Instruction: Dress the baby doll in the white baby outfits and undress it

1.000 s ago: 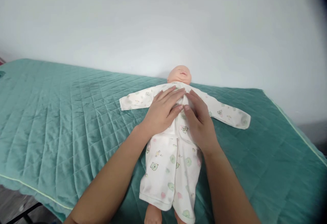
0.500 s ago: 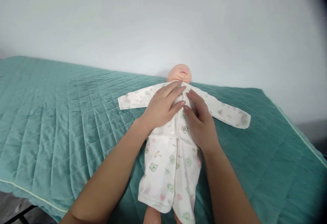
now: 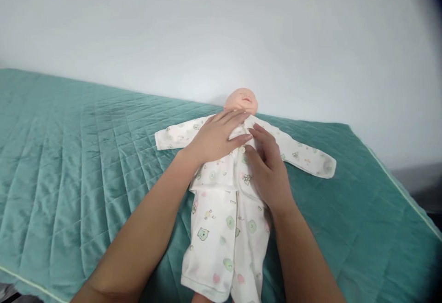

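Note:
A baby doll (image 3: 241, 100) lies on its back in a white printed baby shirt (image 3: 214, 170) and matching pants (image 3: 214, 243). The shirt's sleeves are spread out to both sides. My left hand (image 3: 216, 139) rests flat on the chest, its fingers stretched toward the collar and its thumb over the front opening. Facing it, my right hand (image 3: 271, 167) has bent fingers gripping the shirt's front edge. A pale button (image 3: 242, 149) shows beside my right thumb. Part of the front opening is hidden under my hands.
A green quilted cover (image 3: 103, 155) lies beneath the doll, with pale piping along its edges. Behind the doll's head stands a plain white wall (image 3: 207, 31). The cover's right edge slopes down toward a dark gap.
The view has shifted slightly, so the doll's lower body sits lower in the picture. My left fingers lie closer together on the chest. Both hands stay at the shirt front.

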A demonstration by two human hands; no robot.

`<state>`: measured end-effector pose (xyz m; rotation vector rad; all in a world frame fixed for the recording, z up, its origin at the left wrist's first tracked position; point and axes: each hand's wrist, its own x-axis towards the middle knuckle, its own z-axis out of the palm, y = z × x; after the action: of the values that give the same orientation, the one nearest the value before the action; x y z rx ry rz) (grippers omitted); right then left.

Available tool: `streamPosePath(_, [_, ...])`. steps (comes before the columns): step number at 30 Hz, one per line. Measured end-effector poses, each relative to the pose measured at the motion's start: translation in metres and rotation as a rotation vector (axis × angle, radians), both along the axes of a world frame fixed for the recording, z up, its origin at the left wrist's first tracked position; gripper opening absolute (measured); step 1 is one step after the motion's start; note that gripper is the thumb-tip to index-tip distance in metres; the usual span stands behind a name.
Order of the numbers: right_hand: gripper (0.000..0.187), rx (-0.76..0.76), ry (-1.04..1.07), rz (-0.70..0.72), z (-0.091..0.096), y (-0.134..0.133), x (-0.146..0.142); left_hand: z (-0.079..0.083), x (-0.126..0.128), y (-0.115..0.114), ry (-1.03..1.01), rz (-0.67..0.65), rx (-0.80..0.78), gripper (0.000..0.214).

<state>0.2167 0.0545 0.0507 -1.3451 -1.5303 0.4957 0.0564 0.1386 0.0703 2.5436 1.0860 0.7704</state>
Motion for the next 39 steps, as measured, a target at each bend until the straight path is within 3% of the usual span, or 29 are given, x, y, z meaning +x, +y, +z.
streamPosePath(9, [0.04, -0.027, 0.033, -0.014, 0.002, 0.0, 0.001, 0.0, -0.001, 0.003, -0.061, 0.014, -0.057, 0.062])
streamPosePath(14, [0.043, -0.075, 0.069, -0.012, 0.007, 0.018, 0.007, -0.001, 0.0, 0.003, -0.087, 0.021, -0.08, 0.062])
streamPosePath(22, [0.053, -0.092, -0.113, 0.04, 0.01, 0.049, 0.014, -0.005, 0.0, 0.006, -0.112, 0.014, -0.087, 0.058])
streamPosePath(29, [0.048, -0.107, -0.179, 0.087, 0.015, 0.059, 0.016, -0.007, -0.001, 0.007, -0.142, 0.015, -0.108, 0.057])
streamPosePath(35, [0.042, -0.157, -0.019, 0.117, 0.008, 0.065, 0.026, -0.003, 0.001, 0.005, -0.167, 0.016, -0.12, 0.056])
streamPosePath(39, [0.037, -0.102, 0.117, 0.134, 0.0, 0.064, 0.033, -0.005, 0.0, 0.005, -0.255, -0.005, -0.134, 0.05])
